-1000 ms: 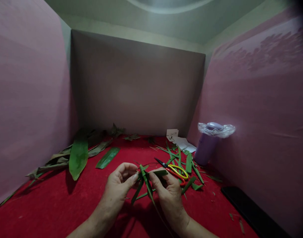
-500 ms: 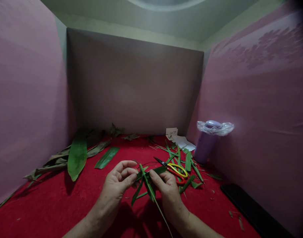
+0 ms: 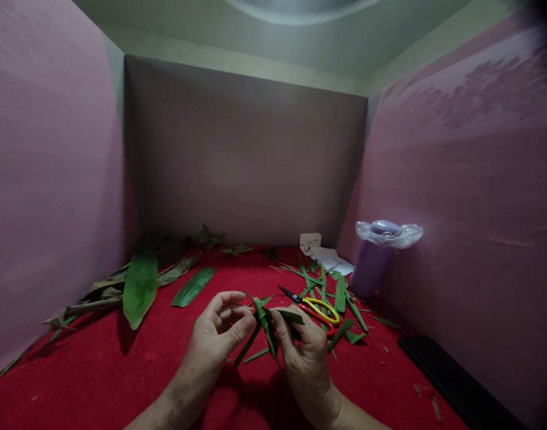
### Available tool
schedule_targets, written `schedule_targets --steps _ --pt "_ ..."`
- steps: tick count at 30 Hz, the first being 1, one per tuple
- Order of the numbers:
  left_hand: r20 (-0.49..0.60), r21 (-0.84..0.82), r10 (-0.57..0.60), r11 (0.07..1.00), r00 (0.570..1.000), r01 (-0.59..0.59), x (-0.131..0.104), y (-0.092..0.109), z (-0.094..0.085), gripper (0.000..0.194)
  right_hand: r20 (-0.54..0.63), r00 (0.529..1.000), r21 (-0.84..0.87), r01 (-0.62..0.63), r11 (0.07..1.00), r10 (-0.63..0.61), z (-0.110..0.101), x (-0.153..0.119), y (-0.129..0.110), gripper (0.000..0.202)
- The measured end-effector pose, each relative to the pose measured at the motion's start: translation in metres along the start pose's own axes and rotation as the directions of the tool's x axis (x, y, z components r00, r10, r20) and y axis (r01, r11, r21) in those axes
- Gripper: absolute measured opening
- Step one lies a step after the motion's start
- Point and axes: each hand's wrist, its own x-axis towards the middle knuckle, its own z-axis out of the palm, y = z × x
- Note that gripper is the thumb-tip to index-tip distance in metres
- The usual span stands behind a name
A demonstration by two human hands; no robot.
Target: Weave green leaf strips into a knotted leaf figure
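A folded green leaf piece (image 3: 265,325) with strips sticking out hangs between my hands, over the red cloth. My left hand (image 3: 217,331) pinches its left side between thumb and fingers. On the right side, my right hand (image 3: 303,343) grips it with the thumb pressed on a dark green strip. Just beyond my right hand lie scissors (image 3: 318,310) with one yellow and one red handle, their dark blades pointing up and left. Cut green strips (image 3: 340,292) are scattered around the scissors.
On the left lie a broad green leaf (image 3: 140,289), dry leaves (image 3: 107,292) and a cut leaf piece (image 3: 193,286). A purple bottle (image 3: 369,269) with clear plastic stands at the right, by white papers (image 3: 331,261). A black flat object (image 3: 457,382) lies front right.
The folded leaf piece has turned slightly and sits a little further right. My right hand has closed further around it, and the long thin stem below is now mostly hidden.
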Motion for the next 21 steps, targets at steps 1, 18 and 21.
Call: schedule_targets --steps 1,18,21 --pt "-0.01 0.008 -0.001 1.0 1.0 0.001 0.0 -0.001 0.001 0.037 0.001 1.0 -0.018 0.014 1.0 -0.014 0.0 0.0 0.0 0.016" --pt "0.143 0.127 -0.067 0.991 0.987 0.049 -0.006 0.007 0.002 0.012 0.034 0.993 -0.011 0.118 0.993 -0.117 -0.005 0.0 -0.006 0.014" --pt "0.159 0.153 -0.054 0.988 0.986 0.029 -0.006 0.008 0.002 0.009 0.039 0.991 0.003 0.126 0.992 -0.126 -0.005 0.0 -0.008 0.014"
